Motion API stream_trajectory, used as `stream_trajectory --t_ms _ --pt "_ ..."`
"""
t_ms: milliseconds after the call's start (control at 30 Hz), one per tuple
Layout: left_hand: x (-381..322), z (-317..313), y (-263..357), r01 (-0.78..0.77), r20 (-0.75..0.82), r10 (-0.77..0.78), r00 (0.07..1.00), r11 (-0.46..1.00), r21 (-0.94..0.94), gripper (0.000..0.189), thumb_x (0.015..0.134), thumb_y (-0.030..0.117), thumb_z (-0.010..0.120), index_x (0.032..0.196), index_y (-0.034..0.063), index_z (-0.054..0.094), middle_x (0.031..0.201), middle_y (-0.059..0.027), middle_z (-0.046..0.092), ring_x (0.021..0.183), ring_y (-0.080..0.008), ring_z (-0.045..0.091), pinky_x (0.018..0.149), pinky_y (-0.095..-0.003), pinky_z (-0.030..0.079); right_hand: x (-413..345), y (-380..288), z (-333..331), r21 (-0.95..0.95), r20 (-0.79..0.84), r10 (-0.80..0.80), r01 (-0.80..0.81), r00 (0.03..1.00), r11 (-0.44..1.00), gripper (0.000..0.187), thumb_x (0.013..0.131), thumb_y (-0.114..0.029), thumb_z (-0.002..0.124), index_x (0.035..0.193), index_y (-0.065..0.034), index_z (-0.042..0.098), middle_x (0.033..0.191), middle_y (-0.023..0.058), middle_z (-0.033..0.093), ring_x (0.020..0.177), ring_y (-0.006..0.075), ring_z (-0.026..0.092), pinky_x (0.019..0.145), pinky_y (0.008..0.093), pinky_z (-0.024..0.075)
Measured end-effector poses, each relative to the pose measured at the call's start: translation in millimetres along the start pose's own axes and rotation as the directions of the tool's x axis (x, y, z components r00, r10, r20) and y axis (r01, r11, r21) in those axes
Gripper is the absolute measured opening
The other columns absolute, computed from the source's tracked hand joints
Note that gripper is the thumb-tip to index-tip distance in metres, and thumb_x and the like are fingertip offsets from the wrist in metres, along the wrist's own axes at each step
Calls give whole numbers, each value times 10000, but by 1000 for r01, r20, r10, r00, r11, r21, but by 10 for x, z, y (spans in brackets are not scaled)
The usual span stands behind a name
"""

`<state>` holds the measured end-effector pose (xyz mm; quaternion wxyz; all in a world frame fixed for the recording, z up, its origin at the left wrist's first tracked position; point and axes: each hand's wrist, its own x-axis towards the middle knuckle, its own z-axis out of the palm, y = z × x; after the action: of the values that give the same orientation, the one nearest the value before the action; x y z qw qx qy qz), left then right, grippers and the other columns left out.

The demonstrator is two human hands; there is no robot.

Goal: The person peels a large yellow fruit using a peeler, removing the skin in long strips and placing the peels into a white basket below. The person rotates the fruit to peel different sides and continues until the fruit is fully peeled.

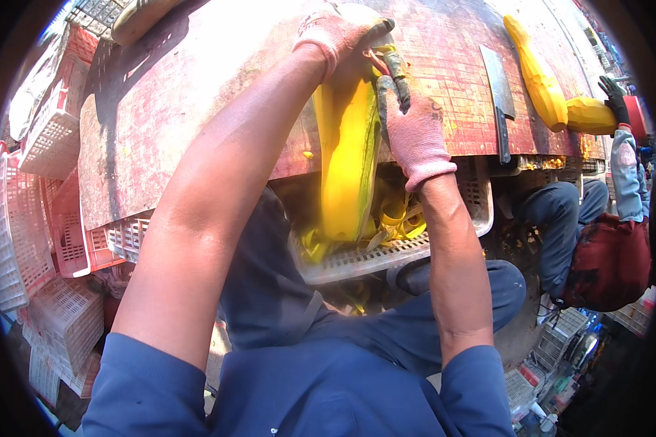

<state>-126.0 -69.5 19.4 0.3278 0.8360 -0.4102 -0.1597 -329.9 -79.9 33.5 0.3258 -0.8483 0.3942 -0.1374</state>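
A long, partly peeled yellow squash [341, 169] with a green strip along its right side slants over the table's near edge. Its lower end hangs above a plastic crate [361, 269] that holds curled yellow peelings [402, 218]. My left hand [339, 33], in a pink knit glove with dark fingertips, grips the squash's far end. In my right hand [415, 117], gloved likewise, is a small peeler [378, 63] with a reddish handle, close to the squash's upper right side. My fingers partly cover the tool.
A cleaver [498, 93] lies on the stained table [224, 120], right of my hands. Beyond it are two peeled squashes [541, 82] [590, 116]; a co-worker's black-gloved hand [614, 101] touches the nearer-right one. Plastic crates [60, 136] stand at left. Another squash [142, 19] lies at the upper left.
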Motion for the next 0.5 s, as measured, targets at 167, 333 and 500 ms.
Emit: stream_trajectory --t_ms 167,333,500 --pt "124 23 15 -7 -137 -8 991 994 -109 654 794 658 703 1091 78 764 1101 -211 746 1032 -348 715 903 -418 542 -783 250 157 -28 92 -83 86 992 996 475 944 -205 640 1400 -78 595 1032 255 709 939 415 696 844 497 552" --pt "-122 -92 186 125 130 -75 989 891 -436 511 925 460 702 1218 43 728 1182 -134 735 1082 -210 663 994 -359 492 -1947 670 269 30 80 -148 146 986 989 514 878 -119 702 1377 -41 604 1001 233 710 882 410 697 786 484 556" --pt "-128 -163 181 26 -32 -30 999 992 -121 732 831 691 649 1196 63 738 1197 -201 726 1106 -336 688 984 -411 509 -2647 705 152 13 390 76 -87 918 996 502 910 -157 684 1402 -89 609 1094 242 710 967 410 700 857 457 558"
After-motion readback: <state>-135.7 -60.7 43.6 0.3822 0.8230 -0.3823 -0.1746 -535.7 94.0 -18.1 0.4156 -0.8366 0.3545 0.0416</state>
